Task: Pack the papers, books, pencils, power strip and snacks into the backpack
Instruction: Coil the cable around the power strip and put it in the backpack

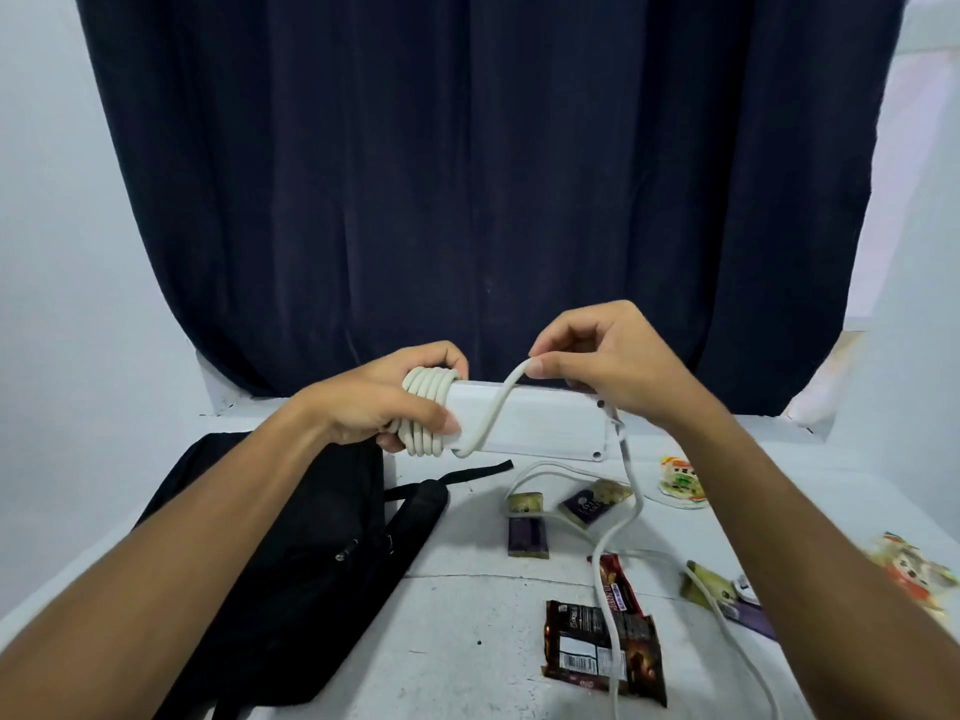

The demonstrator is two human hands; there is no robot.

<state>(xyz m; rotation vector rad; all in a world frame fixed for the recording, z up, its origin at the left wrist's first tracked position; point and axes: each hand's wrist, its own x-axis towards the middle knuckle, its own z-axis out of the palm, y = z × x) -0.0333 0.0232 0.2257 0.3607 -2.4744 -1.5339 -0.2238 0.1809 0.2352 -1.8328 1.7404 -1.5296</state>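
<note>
A white power strip (540, 426) is held level above the table, its back side toward me. My left hand (379, 402) grips its left end, fingers curled over several turns of white cord (428, 407) wound there. My right hand (597, 361) pinches the cord above the strip's middle. From that pinch the loose cord (618, 532) hangs down across the snacks. A black backpack (291, 563) lies flat on the table at lower left.
Snack packets lie scattered on the white table (467, 605): dark brown wrappers (587, 646), a red bar (618, 589), small purple packs (527, 535), and orange-and-white packs (680, 480) at right. A dark blue curtain (483, 174) hangs behind.
</note>
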